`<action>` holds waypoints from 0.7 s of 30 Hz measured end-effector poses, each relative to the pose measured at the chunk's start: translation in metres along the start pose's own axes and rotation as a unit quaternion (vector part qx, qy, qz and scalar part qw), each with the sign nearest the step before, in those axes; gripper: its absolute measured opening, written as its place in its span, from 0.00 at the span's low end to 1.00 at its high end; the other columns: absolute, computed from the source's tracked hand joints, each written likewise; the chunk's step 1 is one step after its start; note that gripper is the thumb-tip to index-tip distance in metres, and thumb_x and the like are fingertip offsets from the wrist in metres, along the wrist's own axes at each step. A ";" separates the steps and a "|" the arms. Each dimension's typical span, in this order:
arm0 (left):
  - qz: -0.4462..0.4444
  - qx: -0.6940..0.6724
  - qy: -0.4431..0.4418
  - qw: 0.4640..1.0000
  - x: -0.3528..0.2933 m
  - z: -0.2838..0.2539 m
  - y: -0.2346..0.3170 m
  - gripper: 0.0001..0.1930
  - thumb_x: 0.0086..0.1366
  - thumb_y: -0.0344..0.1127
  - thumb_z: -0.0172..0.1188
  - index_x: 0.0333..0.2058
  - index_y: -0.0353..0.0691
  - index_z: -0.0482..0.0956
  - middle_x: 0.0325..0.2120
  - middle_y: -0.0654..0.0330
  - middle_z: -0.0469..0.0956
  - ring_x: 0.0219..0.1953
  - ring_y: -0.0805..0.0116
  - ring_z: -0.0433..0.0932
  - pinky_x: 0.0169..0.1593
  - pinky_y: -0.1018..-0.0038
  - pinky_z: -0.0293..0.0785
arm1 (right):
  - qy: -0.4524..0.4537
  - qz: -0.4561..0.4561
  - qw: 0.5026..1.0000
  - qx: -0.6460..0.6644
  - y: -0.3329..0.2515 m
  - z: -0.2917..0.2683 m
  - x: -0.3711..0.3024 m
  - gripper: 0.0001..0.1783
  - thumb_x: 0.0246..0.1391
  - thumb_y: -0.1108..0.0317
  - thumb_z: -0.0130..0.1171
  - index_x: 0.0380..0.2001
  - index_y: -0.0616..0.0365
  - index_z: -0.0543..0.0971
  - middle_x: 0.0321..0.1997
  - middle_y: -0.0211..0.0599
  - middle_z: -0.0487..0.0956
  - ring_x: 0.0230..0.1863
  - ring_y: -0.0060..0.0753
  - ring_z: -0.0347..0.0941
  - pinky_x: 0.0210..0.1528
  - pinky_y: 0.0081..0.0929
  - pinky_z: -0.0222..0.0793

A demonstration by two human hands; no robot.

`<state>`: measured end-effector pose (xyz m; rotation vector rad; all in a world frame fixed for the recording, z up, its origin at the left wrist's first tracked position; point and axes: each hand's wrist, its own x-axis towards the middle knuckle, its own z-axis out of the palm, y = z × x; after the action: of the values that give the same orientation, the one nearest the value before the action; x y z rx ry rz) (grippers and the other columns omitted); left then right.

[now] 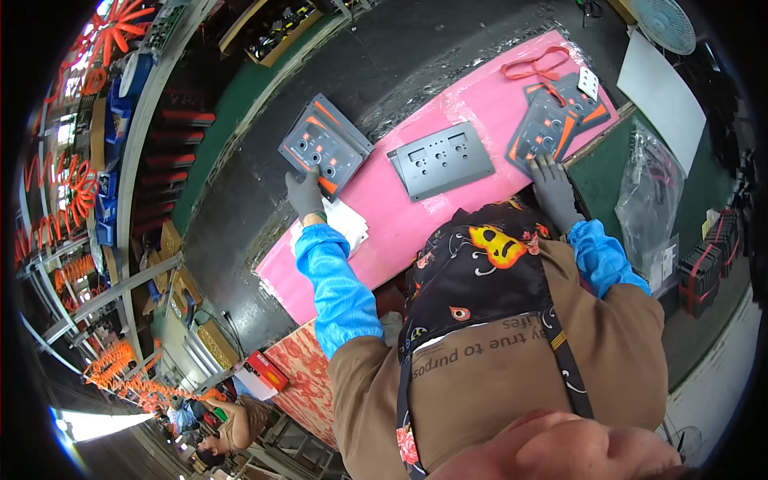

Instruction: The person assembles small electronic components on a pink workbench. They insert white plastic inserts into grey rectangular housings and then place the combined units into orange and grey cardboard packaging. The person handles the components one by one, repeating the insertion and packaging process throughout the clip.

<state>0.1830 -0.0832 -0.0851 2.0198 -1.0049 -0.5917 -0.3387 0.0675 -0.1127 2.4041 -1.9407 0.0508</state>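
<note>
The grey-gloved left hand (306, 196) touches grey-and-orange rectangular panels (326, 144) at the far edge of the flat pink mat (488, 104), the grey-gloved right hand (554, 192) similar panels (544, 128) at its right end, though whether either grips I cannot tell.

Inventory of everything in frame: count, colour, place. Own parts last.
flat rectangular panels: four or more, grey and orange, left stack, right pile
rectangular panel with cutouts: one, grey, centre
long sheet: one, pink, under centre panel
strap loop: one, red, upper right
loose papers: several, white, below left stack
plastic bag: at least one, clear, right
fan: one, pale blue, upper right
coiled hoses: several, orange, far left
another person: one, brown top, lower left
left grip, gloved: one, grey, at left stack
right grip, gloved: one, grey, at right pile
</note>
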 end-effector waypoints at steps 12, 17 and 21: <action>0.243 0.071 0.022 0.967 -0.128 0.049 0.123 0.30 0.60 0.38 0.65 0.59 0.34 0.68 0.56 0.48 0.72 0.59 0.53 0.70 0.62 0.62 0.65 | 0.041 -0.071 0.996 -0.033 0.003 -0.002 0.004 0.23 0.50 0.67 0.57 0.52 0.56 0.74 0.55 0.39 0.76 0.58 0.40 0.71 0.60 0.40 0.66; 0.271 0.018 -0.066 0.960 -0.163 0.068 0.124 0.28 0.60 0.37 0.63 0.59 0.43 0.69 0.52 0.50 0.72 0.56 0.51 0.69 0.59 0.59 0.66 | 0.069 -0.059 0.996 0.018 0.008 0.014 -0.002 0.23 0.49 0.67 0.60 0.51 0.54 0.75 0.55 0.38 0.76 0.57 0.40 0.72 0.60 0.40 0.67; 0.271 0.032 -0.096 0.957 -0.174 0.068 0.119 0.25 0.62 0.38 0.63 0.57 0.42 0.71 0.51 0.52 0.74 0.55 0.54 0.72 0.57 0.62 0.69 | 0.052 -0.030 0.988 0.142 0.008 -0.003 0.001 0.22 0.50 0.70 0.60 0.51 0.52 0.75 0.53 0.40 0.77 0.53 0.45 0.73 0.57 0.37 0.69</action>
<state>-0.0171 -0.0168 -0.0177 1.6485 -1.6371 -0.4598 -0.3463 0.0651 -0.1094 2.5679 -1.9280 0.4699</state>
